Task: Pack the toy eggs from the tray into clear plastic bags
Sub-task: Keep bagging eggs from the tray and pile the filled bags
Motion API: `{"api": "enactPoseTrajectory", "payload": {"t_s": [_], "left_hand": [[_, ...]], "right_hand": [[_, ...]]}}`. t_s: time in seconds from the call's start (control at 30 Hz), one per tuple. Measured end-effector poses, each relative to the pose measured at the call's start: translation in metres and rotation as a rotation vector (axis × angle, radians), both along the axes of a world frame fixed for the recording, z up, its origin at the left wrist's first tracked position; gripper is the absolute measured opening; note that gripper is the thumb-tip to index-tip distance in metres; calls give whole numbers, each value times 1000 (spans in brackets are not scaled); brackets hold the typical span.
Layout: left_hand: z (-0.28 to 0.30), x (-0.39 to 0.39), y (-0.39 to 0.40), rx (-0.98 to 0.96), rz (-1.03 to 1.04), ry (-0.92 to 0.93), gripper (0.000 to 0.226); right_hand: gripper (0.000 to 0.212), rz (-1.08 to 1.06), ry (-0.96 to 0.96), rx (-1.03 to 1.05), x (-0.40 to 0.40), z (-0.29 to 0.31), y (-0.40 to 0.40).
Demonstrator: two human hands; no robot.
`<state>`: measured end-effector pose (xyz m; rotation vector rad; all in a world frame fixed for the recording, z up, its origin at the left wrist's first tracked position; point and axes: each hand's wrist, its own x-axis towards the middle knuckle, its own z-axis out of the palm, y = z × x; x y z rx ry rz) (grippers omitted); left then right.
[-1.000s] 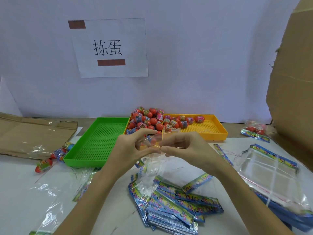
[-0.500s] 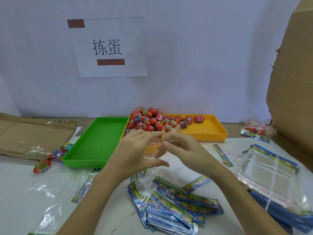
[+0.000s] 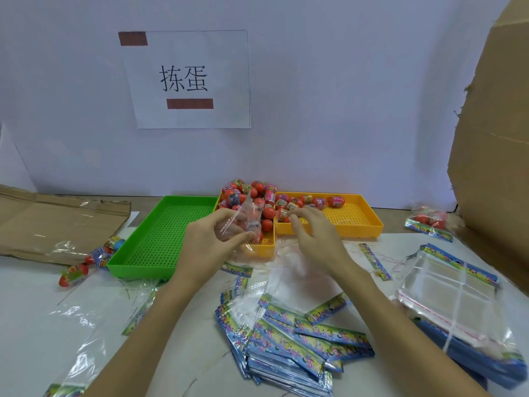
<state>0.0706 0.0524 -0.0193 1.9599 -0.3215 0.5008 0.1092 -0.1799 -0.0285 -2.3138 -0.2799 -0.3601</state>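
Red toy eggs [image 3: 259, 200] with printed wrappers are heaped in the left end of a yellow tray [image 3: 363, 222] at the back of the table. My left hand [image 3: 210, 245] pinches a clear plastic bag [image 3: 246, 217] and holds it upright over the tray's near corner. My right hand [image 3: 312, 233] reaches over the tray's front edge, its fingertips at the eggs near the middle; I cannot tell whether they hold one. A stack of flat bags with colourful headers [image 3: 289, 339] lies in front of me.
An empty green tray [image 3: 160, 239] sits left of the yellow one, with loose eggs [image 3: 94, 259] beside it. More clear bags [image 3: 452, 305] are piled at the right, a filled bag [image 3: 429, 222] behind them. Cardboard [image 3: 57, 222] lies at left, a box [image 3: 492, 156] stands at right.
My hands were together working the bag's mouth. They have parted: the left lifted the bag toward the tray, the right let go and reached forward to the eggs.
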Motion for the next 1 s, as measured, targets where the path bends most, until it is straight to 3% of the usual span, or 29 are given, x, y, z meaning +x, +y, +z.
{"api": "enactPoseTrajectory", "payload": {"t_s": [0.13, 0.2, 0.4, 0.53, 0.67, 0.83, 1.0], "left_hand": [[0, -1, 0, -90, -47, 31, 29], [0, -2, -1, -78, -78, 21, 32], [-3, -2, -9, -120, -103, 53, 33], [-6, -1, -15, -150, -126, 75, 35], [-9, 0, -18, -132, -122, 70, 39], [-10, 1, -18, -172, -147, 73, 41], [-9, -2, -20, -191, -146, 66, 40]], "right_hand": [[45, -66, 16, -314, 22, -12, 11], [41, -111, 10, -323, 28, -12, 13], [25, -77, -306, 121, 18, 3, 6], [29, 68, -247, 445, 1, 23, 10], [27, 141, -219, 564, -12, 37, 19], [32, 234, -337, 140, -18, 42, 18], [37, 301, -270, 92, -19, 46, 17]]}}
